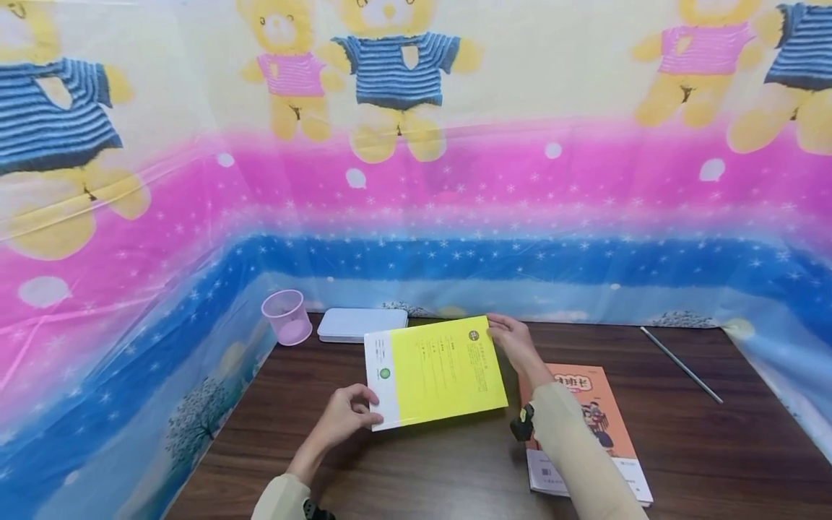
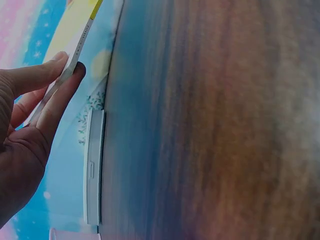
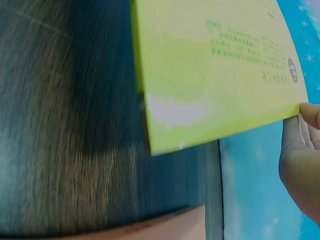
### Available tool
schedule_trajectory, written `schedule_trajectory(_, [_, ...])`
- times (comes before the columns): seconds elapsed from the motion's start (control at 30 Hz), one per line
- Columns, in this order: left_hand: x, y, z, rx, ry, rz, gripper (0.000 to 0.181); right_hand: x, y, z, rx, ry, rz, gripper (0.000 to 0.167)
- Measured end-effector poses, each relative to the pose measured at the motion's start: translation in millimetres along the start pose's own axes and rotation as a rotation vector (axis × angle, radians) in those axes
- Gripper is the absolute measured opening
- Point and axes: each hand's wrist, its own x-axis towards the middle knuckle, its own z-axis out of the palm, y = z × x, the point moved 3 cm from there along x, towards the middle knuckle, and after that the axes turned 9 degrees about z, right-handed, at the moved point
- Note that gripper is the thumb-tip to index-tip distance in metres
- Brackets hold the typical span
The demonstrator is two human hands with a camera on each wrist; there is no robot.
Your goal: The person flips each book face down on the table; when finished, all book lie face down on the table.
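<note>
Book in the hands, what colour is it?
The book is yellow with a white strip; head view shows best.

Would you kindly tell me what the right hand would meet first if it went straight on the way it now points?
Apart from the yellow book the right hand holds, probably the snowflake-patterned backdrop, though depth is unclear.

Left hand [image 2: 25, 145]: pinches the book [image 2: 80, 42] between thumb and fingers
Book: seen nearly edge-on, white where held, yellow farther right
White case [image 2: 93, 167]: flat on the far side of the wooden table [image 2: 215, 125], by the curtain [image 2: 62, 175]
Pink cup [image 2: 75, 235]: left of the case, mostly cut off
</note>
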Motion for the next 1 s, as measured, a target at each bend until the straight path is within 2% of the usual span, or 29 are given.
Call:
schedule_trajectory(0.13, [1.2, -2.1, 7.6, 0.022, -0.053, -0.020, 0.023, 7.7, -1, 3, 0.004, 0.004, -0.001, 0.047])
schedule_trajectory(0.4, [1.8, -10.2, 21.8, 0.040, -0.155, -0.069, 0.023, 20.2, 11, 9, -0.029, 0.038, 0.066, 0.043])
schedule_trajectory(0.67, [-3.1, -15.9, 20.7, 0.116, -0.209, -0.057, 0.025, 27.7, 27, 25, -0.059, -0.013, 0.103, 0.046])
schedule_trajectory(0.77, [-4.5, -17.3, 19.3, 0.146, -0.222, -0.027, 0.030, 29.1, 29, 29, -0.061, -0.035, 0.121, 0.047])
schedule_trajectory(0.9, [-4.3, -19.7, 17.7, 0.176, -0.224, 0.003, 0.036, 29.6, 28, 34, -0.113, -0.062, 0.101, 0.051])
schedule_trajectory(1.0, [-3.1, -21.5, 17.0, 0.166, -0.231, -0.007, 0.037, 31.1, 29, 35, -0.144, -0.083, 0.085, 0.055])
